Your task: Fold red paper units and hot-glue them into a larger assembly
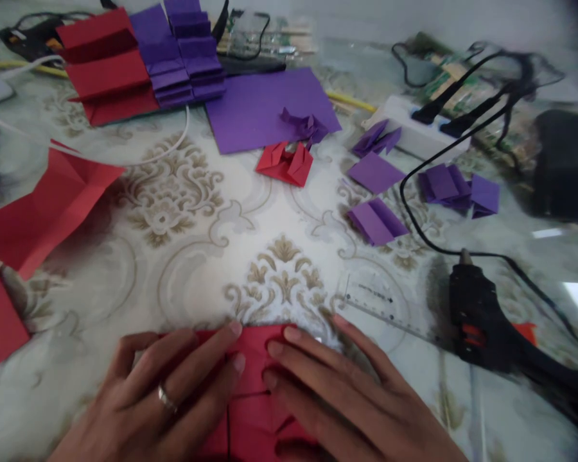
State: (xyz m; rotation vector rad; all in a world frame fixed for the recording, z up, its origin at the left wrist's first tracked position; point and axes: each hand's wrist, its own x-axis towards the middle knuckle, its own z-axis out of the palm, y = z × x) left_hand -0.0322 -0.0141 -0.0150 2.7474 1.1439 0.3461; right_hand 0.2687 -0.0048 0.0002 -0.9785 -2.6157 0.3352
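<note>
A red folded paper (255,346) lies at the near edge of the table, mostly under my hands. My left hand (168,391), with a ring on one finger, lies flat on the paper's left half, fingers stretched out. Over the right half rests my right hand (337,391), fingers also flat and pressing down. The fingertips of both hands nearly meet at the paper's middle fold. Neither hand grips anything.
A black glue gun (481,321) with its cable lies at the right beside a clear ruler (380,308). Small purple folded pieces (376,221), a red folded piece (285,163), a purple sheet (260,106), pleated red and purple stacks (139,64) and red sheets (38,205) surround the patterned table.
</note>
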